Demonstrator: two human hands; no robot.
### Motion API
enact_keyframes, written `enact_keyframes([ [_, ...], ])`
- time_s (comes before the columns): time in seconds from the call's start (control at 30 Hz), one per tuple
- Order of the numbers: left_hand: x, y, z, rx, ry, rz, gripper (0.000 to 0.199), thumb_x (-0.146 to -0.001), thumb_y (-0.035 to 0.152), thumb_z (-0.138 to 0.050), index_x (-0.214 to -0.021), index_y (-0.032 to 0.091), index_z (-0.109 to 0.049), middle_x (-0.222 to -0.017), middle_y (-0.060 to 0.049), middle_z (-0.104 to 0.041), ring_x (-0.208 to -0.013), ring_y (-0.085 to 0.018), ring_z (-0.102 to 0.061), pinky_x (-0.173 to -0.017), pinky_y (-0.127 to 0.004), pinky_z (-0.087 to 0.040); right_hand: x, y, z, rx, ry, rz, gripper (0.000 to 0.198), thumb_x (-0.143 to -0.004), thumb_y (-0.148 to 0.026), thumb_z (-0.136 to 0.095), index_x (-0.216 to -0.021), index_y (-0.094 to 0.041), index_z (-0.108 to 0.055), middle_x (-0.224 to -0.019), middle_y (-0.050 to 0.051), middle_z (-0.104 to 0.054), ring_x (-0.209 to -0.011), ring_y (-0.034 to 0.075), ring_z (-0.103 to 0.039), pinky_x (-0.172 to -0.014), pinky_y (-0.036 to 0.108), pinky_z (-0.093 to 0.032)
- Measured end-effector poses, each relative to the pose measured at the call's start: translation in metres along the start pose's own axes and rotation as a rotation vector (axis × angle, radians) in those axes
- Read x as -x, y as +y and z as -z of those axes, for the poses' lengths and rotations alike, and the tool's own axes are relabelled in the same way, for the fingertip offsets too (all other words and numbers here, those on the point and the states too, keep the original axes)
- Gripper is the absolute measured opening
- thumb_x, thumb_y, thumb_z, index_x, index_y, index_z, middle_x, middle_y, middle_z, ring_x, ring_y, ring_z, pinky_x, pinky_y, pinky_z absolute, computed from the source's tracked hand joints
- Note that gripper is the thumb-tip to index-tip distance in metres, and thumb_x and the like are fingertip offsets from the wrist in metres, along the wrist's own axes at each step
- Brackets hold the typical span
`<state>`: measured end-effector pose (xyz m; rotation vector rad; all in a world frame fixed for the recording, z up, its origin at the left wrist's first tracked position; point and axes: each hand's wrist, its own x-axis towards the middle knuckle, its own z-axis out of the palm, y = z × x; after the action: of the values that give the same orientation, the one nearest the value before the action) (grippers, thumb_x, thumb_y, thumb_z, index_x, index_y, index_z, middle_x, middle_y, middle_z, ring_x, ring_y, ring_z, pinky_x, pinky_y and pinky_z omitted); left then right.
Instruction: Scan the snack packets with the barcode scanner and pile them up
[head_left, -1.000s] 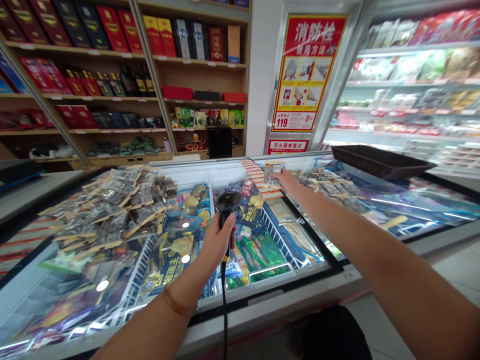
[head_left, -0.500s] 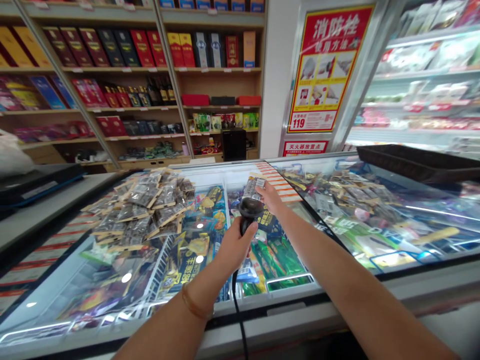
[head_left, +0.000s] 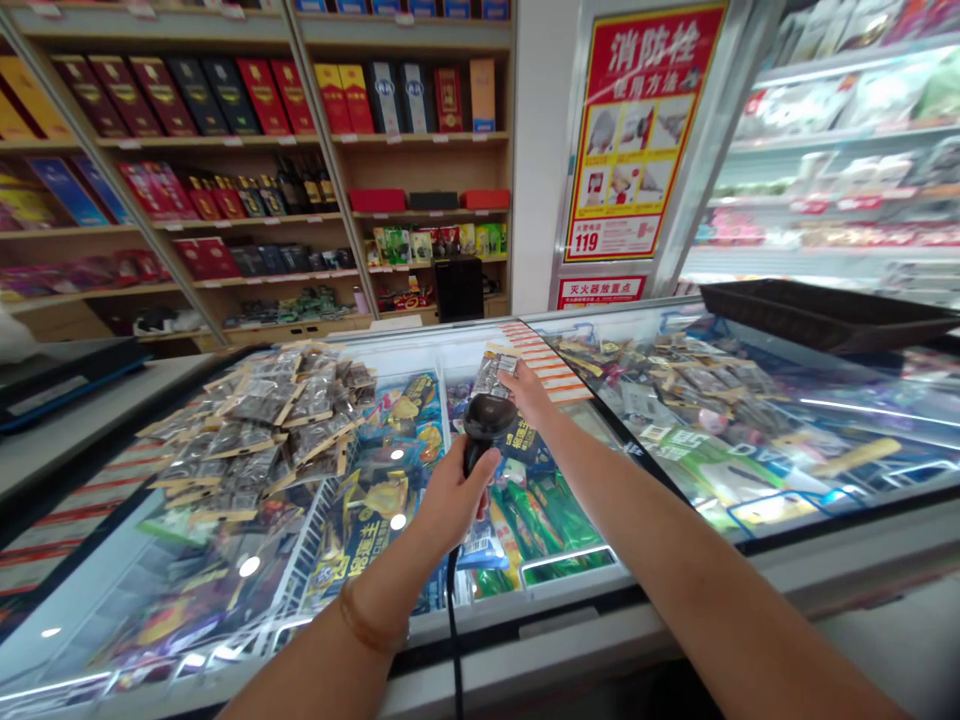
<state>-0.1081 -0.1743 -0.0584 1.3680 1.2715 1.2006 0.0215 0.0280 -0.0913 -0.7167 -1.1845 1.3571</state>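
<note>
My left hand [head_left: 457,490] is wrapped round the handle of a black barcode scanner [head_left: 489,412], whose cable runs down toward me. Just beyond the scanner head, my right hand [head_left: 523,388] pinches a small clear packet [head_left: 495,368] with dark contents and a tan strip along its edge. The scanner head faces this packet, close to it. Both hands are above the glass top of a chest freezer. To the left, a heap of similar packets [head_left: 262,410] lies on the glass.
Bagged frozen goods [head_left: 551,515] show through the freezer glass. More small packets [head_left: 694,370] lie on the right. A dark brown tray [head_left: 817,312] stands at the far right, and a black device [head_left: 67,380] at the left. Shelves of boxes [head_left: 315,215] line the back wall.
The view has swung slightly to the right, so everything sits a little further left. Both hands keep their holds on the scanner and the packet, with little movement between them.
</note>
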Motion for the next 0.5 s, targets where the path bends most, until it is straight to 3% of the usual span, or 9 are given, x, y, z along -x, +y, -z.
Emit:
enact_keyframes([
  [0.3, -0.0004, -0.0031, 0.0021, -0.051, -0.024, 0.002, 0.043, -0.086, 0.063, -0.060, -0.094, 0.022, -0.050, -0.059, 0.007, -0.055, -0.039, -0.010, -0.048, -0.041, -0.022, -0.038, -0.0005, 0.0011, -0.0007, -0.041, -0.030, 0.055, 0.047, -0.070, -0.042, -0.083, -0.108, -0.023, -0.064, -0.107, 0.005, -0.077, -0.099, 0.025, -0.074, -0.086, 0.039, -0.061],
  [0.5, -0.0006, -0.0041, 0.0024, -0.044, -0.031, 0.002, 0.042, -0.087, 0.062, -0.059, -0.094, 0.022, -0.049, -0.059, 0.007, -0.054, -0.040, -0.010, -0.048, -0.040, -0.022, -0.038, -0.0033, 0.0060, 0.0016, 0.020, -0.033, 0.067, 0.050, -0.070, -0.046, -0.080, -0.110, -0.022, -0.061, -0.105, 0.005, -0.076, -0.093, 0.023, -0.074, -0.084, 0.038, -0.061],
])
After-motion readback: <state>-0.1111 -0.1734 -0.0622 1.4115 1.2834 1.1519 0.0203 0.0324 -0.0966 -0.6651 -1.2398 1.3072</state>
